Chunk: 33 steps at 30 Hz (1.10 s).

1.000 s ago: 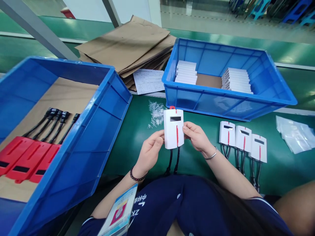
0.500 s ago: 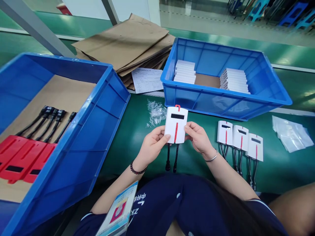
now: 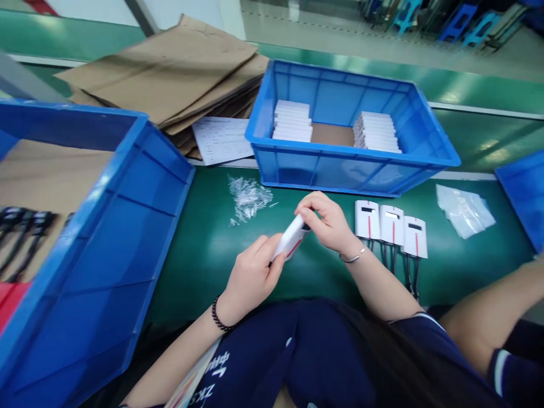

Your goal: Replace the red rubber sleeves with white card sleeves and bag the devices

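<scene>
**Both hands pinch a tilted white card over the green table**

Head view: the left hand (image 3: 253,272) has its fingers curled together, thumb and fingertips nipping the lower end of the white card (image 3: 291,241). The right hand (image 3: 329,224) pinches the upper end, fingers bent over it. The card, marked with a red stripe, is held tilted and nearly edge-on, just above the green table (image 3: 204,249) in front of the person's body.

Just right of the right hand, 3 like cards (image 3: 391,224) lie in a row, black leads trailing toward the person. A heap of clear plastic bits (image 3: 249,195) lies near the hands on the far side. Behind it, a blue crate (image 3: 352,164) holds 2 white stacks (image 3: 292,120). A larger blue crate (image 3: 140,187) stands at the left, with black cables (image 3: 21,226) inside.
</scene>
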Available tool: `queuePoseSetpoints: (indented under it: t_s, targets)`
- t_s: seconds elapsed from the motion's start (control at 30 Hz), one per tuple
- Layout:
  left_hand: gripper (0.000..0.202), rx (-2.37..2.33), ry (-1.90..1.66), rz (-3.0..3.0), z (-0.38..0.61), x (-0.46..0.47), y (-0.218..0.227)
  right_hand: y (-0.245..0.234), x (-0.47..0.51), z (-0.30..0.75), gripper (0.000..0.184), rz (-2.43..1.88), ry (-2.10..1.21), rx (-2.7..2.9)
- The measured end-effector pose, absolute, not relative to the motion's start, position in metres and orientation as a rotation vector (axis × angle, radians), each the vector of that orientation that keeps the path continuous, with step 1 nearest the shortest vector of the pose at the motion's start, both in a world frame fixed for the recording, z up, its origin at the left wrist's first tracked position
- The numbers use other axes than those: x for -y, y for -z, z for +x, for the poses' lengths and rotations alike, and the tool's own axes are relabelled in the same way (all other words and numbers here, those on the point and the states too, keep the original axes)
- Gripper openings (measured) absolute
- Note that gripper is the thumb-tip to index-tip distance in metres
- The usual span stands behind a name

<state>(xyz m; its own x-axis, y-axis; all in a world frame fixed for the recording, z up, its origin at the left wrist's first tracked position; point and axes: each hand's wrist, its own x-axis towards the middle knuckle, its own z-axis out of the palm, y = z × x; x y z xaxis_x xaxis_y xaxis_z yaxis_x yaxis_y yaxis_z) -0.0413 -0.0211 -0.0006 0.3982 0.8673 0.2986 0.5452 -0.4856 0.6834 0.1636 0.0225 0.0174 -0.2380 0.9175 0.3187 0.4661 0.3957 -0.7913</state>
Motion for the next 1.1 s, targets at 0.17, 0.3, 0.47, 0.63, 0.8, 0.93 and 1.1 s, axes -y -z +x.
queuePoseSetpoints:
  t_s: [0.17,0.3,0.47,0.63,0.8,0.93,1.1]
  targets:
    - [0.037,-1.022,-0.701,1.4,-0.004,-0.012,0.038,0.003,-0.028,0.184,0.036,-1.55,-0.473,1.781]
    - [0.027,-1.008,-0.599,1.294,0.052,-0.032,0.064,0.005,-0.014,0.222,0.043,-1.57,-0.248,1.548]
    - [0.019,-0.99,-0.451,1.579,0.109,-0.037,0.06,-0.005,0.008,0.252,0.036,-1.586,-0.169,1.324]
    - [0.026,-0.973,-0.249,1.946,0.112,-0.042,0.005,-0.009,0.018,0.245,0.028,-1.518,-0.19,1.391]
    - [0.022,-1.095,-0.163,2.094,0.039,-0.095,-0.091,-0.006,0.011,0.23,0.025,-1.413,-0.106,1.429]
    - [0.031,-1.508,-0.256,2.359,-0.107,-0.125,-0.165,0.001,0.012,0.22,0.031,-1.421,-0.335,1.597]
    - [0.034,-2.457,0.03,1.863,-0.326,-0.091,-0.17,0.016,0.017,0.213,0.047,-1.565,-0.405,1.731]
